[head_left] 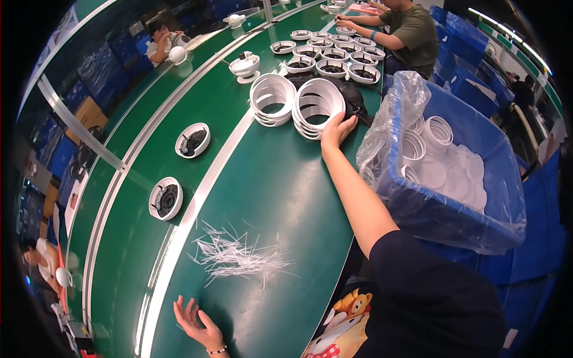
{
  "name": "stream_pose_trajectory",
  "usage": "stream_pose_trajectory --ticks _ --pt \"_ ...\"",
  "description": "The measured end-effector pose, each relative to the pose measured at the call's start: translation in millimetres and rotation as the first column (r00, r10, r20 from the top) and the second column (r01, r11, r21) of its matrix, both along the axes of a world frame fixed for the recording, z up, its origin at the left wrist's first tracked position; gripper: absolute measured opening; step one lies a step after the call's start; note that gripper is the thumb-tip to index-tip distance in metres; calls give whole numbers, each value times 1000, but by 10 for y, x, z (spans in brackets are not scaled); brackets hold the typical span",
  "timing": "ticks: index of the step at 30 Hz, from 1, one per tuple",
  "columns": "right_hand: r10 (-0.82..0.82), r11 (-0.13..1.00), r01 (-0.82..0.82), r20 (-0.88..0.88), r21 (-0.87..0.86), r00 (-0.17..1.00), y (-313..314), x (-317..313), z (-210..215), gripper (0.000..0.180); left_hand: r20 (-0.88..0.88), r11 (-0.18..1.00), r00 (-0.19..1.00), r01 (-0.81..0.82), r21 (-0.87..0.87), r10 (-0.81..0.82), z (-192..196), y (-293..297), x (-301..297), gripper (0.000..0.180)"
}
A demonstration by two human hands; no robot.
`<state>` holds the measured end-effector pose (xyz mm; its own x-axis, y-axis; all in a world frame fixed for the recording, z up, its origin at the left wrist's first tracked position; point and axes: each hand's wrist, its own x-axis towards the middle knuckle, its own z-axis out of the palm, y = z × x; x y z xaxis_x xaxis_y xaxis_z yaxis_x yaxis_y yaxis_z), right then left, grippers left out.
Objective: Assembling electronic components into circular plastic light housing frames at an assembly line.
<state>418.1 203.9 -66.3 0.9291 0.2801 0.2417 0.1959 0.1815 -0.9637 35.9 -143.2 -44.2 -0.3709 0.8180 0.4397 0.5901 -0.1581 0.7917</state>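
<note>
My right hand (338,130) reaches far forward, its fingers round the near right side of a stack of white plastic rings (304,127) standing on the green table. A second stack of white rings (260,114) stands just left of it, the two nearly touching. My left hand (196,323) is open above the near part of the table, fingers apart and slightly curled, holding nothing. Beyond it lies a loose pile of thin white strips (242,256). A dark bag-like thing (352,98) sits behind the right stack, partly hidden by it.
On the conveyor at left lie two white round housings with black insides (166,198), (193,141). Several similar housings (332,68) fill the far table, near a co-worker (412,30). A white assembled unit (245,65) stands beyond. At right, a plastic-lined blue bin (471,206) holds more white rings (439,130).
</note>
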Motion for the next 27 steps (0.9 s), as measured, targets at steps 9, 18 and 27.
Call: stream_pose_trajectory --ticks 9,18,27 --pt "340 925 -272 -256 265 905 -1051 -130 347 67 -26 999 1000 5 48 -4 -101 11 -54 53" --pt "243 951 -203 969 -232 30 -2565 1543 1840 40 -39 997 997 -58 51 60 133 -63 156 49" --pt "887 212 255 295 -943 356 -1416 3744 223 53 -137 975 970 -212 -69 201 112 -50 66 49"
